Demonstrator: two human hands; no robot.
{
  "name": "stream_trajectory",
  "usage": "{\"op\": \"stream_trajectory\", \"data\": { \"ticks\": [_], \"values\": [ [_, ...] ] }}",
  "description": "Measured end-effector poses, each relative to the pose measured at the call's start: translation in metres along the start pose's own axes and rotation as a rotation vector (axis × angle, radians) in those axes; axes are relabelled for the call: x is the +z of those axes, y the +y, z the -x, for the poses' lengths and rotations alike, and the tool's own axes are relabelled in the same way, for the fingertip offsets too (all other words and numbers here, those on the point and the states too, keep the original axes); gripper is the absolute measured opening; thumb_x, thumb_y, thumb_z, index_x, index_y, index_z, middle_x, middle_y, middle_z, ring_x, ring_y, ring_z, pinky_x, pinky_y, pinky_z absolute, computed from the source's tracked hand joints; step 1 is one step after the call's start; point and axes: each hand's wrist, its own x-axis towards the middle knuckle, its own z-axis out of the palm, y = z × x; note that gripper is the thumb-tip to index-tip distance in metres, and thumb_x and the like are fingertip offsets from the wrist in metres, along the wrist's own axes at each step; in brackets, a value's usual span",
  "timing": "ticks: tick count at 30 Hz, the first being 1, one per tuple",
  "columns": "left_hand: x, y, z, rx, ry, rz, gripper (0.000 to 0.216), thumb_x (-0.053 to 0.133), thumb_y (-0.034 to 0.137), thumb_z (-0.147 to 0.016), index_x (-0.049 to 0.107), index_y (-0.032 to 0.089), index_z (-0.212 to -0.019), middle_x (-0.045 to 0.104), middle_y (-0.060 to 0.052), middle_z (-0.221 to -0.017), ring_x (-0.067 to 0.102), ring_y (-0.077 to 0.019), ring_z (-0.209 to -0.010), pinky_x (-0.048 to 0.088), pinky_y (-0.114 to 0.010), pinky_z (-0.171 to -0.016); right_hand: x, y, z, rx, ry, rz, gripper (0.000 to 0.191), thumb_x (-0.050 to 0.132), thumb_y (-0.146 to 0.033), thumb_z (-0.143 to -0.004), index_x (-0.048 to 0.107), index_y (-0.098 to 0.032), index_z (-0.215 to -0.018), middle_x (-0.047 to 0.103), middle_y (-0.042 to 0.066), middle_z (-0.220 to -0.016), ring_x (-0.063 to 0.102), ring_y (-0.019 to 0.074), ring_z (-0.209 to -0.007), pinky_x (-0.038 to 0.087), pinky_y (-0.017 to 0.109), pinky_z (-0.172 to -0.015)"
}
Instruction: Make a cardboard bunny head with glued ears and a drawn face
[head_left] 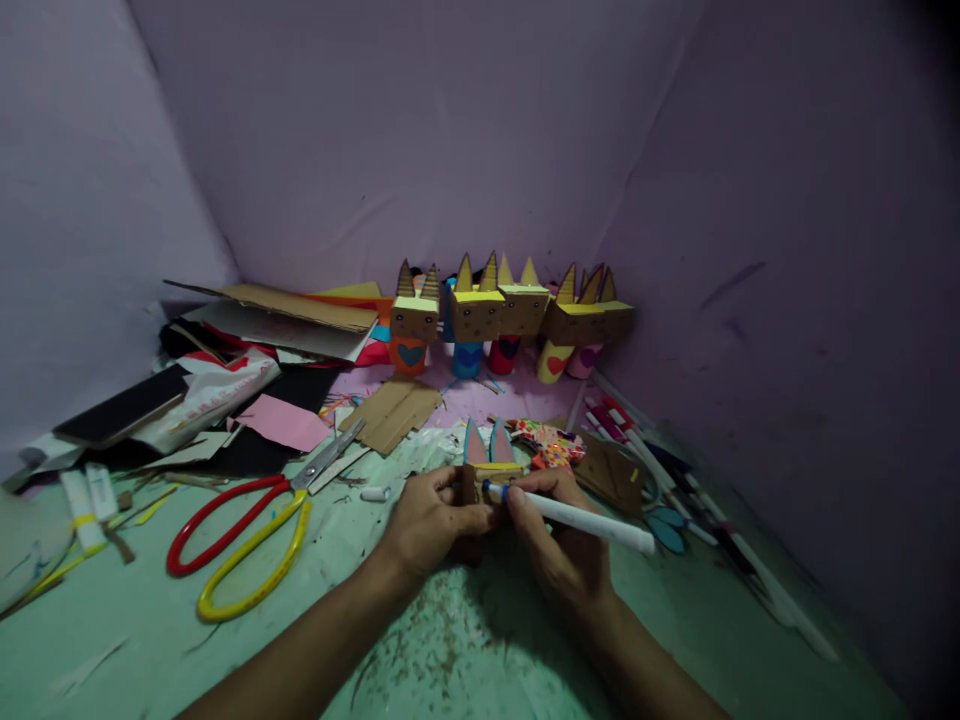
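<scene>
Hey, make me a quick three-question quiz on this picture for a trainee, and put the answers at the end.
1. What is the right hand holding?
2. The left hand holds a small cardboard piece with upright ears. What colour are their middles? A: green. B: pink. C: black.
3. True or false: the scissors lie to the left of both hands, untouched by either.

Key:
1. A white marker.
2. B.
3. True.
</scene>
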Motion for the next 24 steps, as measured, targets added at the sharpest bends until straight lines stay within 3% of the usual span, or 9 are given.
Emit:
{"op": "stream_trajectory", "data": {
  "ticks": [14, 24],
  "values": [
    [-0.0001, -0.0013, -0.0003, 0.019, 0.015, 0.024, 0.055, 0.081, 0.024, -0.044, 0.066, 0.009, -0.094, 0.068, -0.004, -0.069, 0.057, -0.0136, -0.05, 0.043, -0.022, -0.04, -0.0013, 0.0007, -0.0002, 0.121, 0.019, 0.002, 0.014, 0.057, -0.03, -0.083, 0.058, -0.02, -0.073, 0.059, -0.002, -0.054, 0.051, 0.0123, -0.046, 0.036, 0.023, -0.042],
    [-0.0006, -0.0014, 0.0, 0.011, 0.018, 0.029, 0.054, 0.082, 0.024, -0.042, 0.067, 0.011, -0.092, 0.068, -0.004, -0.07, 0.058, -0.0145, -0.053, 0.044, -0.022, -0.044, -0.0009, 0.0007, -0.0014, 0.125, 0.03, -0.026, 0.012, 0.059, -0.029, -0.081, 0.06, -0.02, -0.073, 0.062, -0.001, -0.057, 0.053, 0.0133, -0.048, 0.038, 0.023, -0.044]
  ]
}}
